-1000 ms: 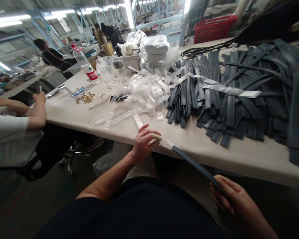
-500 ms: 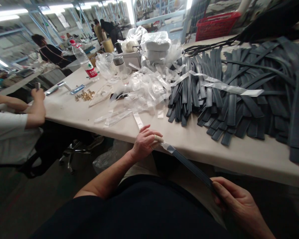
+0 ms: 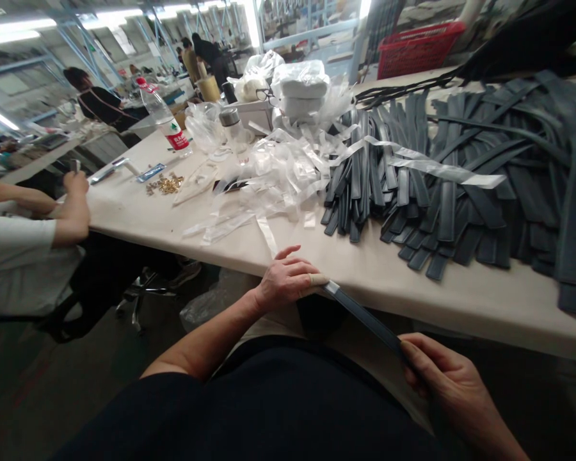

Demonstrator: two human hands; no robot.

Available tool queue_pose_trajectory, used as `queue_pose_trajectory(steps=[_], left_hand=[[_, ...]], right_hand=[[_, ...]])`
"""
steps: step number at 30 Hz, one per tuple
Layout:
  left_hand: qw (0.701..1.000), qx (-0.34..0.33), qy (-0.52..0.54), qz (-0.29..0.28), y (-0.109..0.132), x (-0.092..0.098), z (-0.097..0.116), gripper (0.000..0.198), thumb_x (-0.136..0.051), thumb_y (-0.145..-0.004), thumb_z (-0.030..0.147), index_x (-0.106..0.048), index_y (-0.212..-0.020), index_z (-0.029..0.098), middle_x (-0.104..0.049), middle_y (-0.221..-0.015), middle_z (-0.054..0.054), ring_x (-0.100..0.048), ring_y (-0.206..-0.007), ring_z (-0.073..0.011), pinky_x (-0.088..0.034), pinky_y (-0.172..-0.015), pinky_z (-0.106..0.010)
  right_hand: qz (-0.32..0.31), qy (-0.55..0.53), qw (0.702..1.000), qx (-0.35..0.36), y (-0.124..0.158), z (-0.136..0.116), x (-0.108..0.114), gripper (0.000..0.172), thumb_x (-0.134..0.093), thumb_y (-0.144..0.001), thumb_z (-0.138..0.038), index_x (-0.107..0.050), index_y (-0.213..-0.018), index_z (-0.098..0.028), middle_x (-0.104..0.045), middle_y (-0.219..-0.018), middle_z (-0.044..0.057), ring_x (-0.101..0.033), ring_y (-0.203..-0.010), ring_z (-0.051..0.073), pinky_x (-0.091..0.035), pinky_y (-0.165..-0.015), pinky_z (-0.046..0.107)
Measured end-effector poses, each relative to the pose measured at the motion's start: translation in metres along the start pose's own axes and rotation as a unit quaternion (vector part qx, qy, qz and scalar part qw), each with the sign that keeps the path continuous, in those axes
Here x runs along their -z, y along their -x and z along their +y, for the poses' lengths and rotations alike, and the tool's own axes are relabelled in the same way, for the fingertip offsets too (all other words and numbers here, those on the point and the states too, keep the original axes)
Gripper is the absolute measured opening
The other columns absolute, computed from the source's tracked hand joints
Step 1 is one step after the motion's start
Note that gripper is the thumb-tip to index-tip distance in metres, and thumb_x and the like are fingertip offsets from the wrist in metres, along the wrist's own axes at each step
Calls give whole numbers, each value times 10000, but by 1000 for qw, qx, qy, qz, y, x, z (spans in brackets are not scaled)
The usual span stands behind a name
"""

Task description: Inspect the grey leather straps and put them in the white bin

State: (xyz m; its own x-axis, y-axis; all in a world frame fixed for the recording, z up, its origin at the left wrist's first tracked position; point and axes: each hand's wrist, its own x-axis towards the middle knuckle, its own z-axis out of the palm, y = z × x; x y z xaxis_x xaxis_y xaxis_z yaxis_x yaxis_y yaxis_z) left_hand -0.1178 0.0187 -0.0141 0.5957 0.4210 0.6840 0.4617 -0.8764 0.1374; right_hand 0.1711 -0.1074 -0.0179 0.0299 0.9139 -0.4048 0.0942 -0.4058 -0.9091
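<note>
A dark grey stitched strap [image 3: 365, 315] slants between my two hands in front of the table edge. My right hand [image 3: 444, 374] is closed round its lower part, which runs on hidden under the fingers. At the strap's upper end, my left hand [image 3: 290, 280] pinches with thumb and forefinger, a pale cover on one finger; the other fingers are raised. A pale translucent film piece [image 3: 333, 287] lies over that end, beside the fingertips. Behind the left hand, a whitish plastic strip [image 3: 267, 237] hangs toward the table's edge.
A heap of dark straps [image 3: 461, 192] covers the table's right side. Crumpled clear plastic strips [image 3: 283, 169] lie mid-table, near a bottle [image 3: 175, 134], a glass jar [image 3: 233, 134] and small brass-coloured pieces [image 3: 169, 184]. A co-worker's arm [image 3: 72, 208] is at left. A red basket [image 3: 417, 50] stands behind.
My left hand has shifted slightly right and down along the strap's end, and less pale film shows there. My right hand has moved a little up and left, still holding the strap.
</note>
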Motion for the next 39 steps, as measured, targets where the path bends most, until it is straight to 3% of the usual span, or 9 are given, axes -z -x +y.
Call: queue_pose_trajectory(steps=[5, 11, 16, 18, 22, 24, 28, 31, 39], left_hand=[[1000, -7, 0, -24, -4, -5, 9, 152, -580, -942, 265, -717, -993, 309, -768, -1019, 59, -669, -1027, -105, -206, -1208, -354], [976, -8, 127, -174, -20, -24, 45, 262, -505, -951, 239, -740, -981, 352, -746, -1117, 46, -635, -1135, -142, -199, -1221, -368], [959, 113, 235, -113, -18, -16, 63, 83, -734, -800, 394, -767, -846, 333, -762, -1051, -6, -665, -1067, -210, -392, -1103, -381], [910, 231, 336, -80, -14, -9, 68, 229, -775, -741, 482, -773, -820, 267, -772, -927, -55, -697, -907, -211, -498, -942, -352], [655, 510, 558, -14, -13, -7, 77, 542, -756, -710, 601, -752, -1021, 157, -751, -918, -104, -681, -789, -198, -507, -743, -301], [578, 564, 589, 33, -16, -12, 78, 507, -785, -700, 558, -760, -987, 141, -739, -847, -81, -652, -731, -164, -474, -702, -265], [563, 588, 568, 125, -19, -18, 67, 385, -839, -667, 469, -764, -800, 116, -705, -722, -53, -591, -641, -126, -437, -655, -248], [556, 593, 561, 158, -14, -18, 62, 423, -855, -628, 499, -763, -788, 118, -713, -741, -60, -609, -667, -140, -452, -678, -261], [530, 575, 623, 20, -14, -31, 95, 444, -891, -563, 483, -799, -842, 150, -751, -824, -70, -651, -764, -174, -487, -794, -291]], right_hand=[[-7, 2, 1000, 12, 2, -6, -6, 521, -697, -738, -698, -690, -841, -187, -537, -515, -19, -434, -458, 107, -352, -436, 209], [-59, -31, 995, 69, -17, -9, -28, 447, -685, -806, -623, -659, -806, -177, -557, -541, -16, -453, -474, 102, -369, -470, 210], [-17, -126, 987, 102, -22, -2, -26, 358, -728, -810, -532, -677, -874, -184, -590, -588, -3, -498, -511, 121, -406, -472, 212], [-21, -134, 984, 113, -22, -1, -24, 336, -729, -816, -518, -680, -903, -198, -611, -618, -2, -531, -533, 127, -443, -495, 213], [-60, -47, 986, 147, -23, -9, -33, 324, -661, -870, -516, -693, -908, -196, -633, -649, 6, -568, -560, 137, -488, -549, 229], [-85, -1, 984, 157, -24, -12, -38, 357, -626, -884, -530, -699, -951, -187, -657, -681, 20, -597, -584, 154, -507, -567, 246], [-145, 59, 980, 127, -18, 7, -27, 437, -597, -887, -552, -675, -1128, -196, -716, -811, 51, -661, -680, 193, -549, -645, 279], [-151, 97, 980, 81, -13, 38, -7, 450, -593, -854, -621, -727, -952, -202, -693, -695, 43, -652, -616, 198, -533, -571, 252], [-120, 159, 965, 168, -23, 40, -9, 375, -575, -885, -554, -747, -971, -233, -656, -654, 12, -634, -604, 177, -507, -555, 199]])
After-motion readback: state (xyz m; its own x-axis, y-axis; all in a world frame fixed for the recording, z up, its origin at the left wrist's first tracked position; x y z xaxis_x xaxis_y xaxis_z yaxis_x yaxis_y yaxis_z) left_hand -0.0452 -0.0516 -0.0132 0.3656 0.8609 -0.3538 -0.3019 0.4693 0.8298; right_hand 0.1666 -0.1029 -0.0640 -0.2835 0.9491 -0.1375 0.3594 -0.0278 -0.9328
